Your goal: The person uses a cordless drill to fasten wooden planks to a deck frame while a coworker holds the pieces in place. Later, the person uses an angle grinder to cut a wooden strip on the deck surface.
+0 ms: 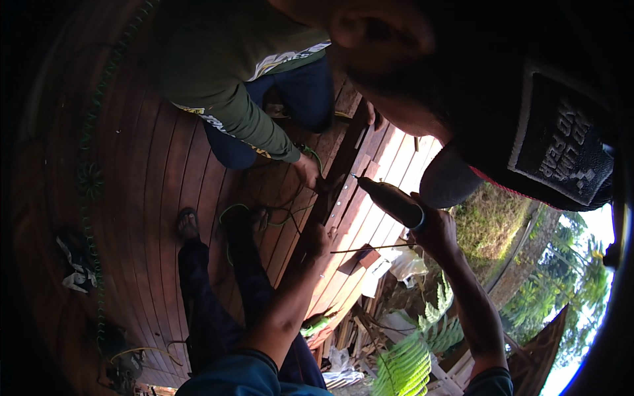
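In my right hand [436,231] is a dark power drill [393,202], its thin bit pointing left at a long wooden board [347,188]. Several small pale spots, perhaps screws or holes, line the board's face. My left hand [319,241] is closed on the board's nearer end, its fingers partly in shadow. Across from me, a co-worker in a dark green long sleeve has one hand [308,171] on the board, close to the drill tip. That person's other hand [373,115] is farther up the board.
The co-worker's capped head [522,132] leans in close at the upper right. A green cord [228,218] loops over the plank deck [152,198] by my feet. Beyond the sunlit deck edge are a fern [406,363], scrap wood and white bags [407,264]. A small wood block [368,257] lies below the drill.
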`<state>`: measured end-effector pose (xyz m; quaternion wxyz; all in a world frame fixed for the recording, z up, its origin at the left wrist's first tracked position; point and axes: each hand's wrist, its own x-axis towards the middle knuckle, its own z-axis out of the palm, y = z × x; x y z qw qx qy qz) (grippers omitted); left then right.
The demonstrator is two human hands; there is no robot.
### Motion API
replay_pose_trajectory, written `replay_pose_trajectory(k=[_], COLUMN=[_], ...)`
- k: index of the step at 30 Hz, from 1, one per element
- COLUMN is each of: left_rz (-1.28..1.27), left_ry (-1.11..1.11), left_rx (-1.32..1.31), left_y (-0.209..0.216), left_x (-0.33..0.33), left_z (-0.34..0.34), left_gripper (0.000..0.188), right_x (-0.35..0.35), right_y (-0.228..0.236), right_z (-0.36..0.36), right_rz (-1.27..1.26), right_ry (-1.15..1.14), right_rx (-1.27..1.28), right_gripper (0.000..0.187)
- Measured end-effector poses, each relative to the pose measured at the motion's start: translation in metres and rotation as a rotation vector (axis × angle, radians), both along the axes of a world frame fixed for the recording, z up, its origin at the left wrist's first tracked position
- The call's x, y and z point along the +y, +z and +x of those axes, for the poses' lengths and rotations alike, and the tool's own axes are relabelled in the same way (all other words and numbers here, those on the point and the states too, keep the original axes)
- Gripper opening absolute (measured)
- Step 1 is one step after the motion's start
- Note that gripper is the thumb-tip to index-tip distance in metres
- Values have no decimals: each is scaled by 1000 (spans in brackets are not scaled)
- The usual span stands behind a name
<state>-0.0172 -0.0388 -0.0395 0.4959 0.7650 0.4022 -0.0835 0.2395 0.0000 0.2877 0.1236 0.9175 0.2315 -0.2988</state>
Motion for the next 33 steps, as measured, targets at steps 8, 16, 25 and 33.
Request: replay_pose_trajectory(k=[8,16,25,33], left_rz=[10,23,48,12], left_ry=[-1,-3,-8,-18], left_rx=[-4,-7,-23,-9], left_y=[-2,-8,-23,-17], left_x=[-1,-7,-22,-17], left_z=[0,-2,-7,-3], left_gripper=[56,57,59,59], right_x=[-2,0,3,8], right_y=[-3,0,0,2], right_z=[2,2,4,7], right_rz=[67,-1,17,4], right_ry=[58,17,-1,-35], right_rx=[-16,-1,28,30], right_gripper=[58,56,51,49])
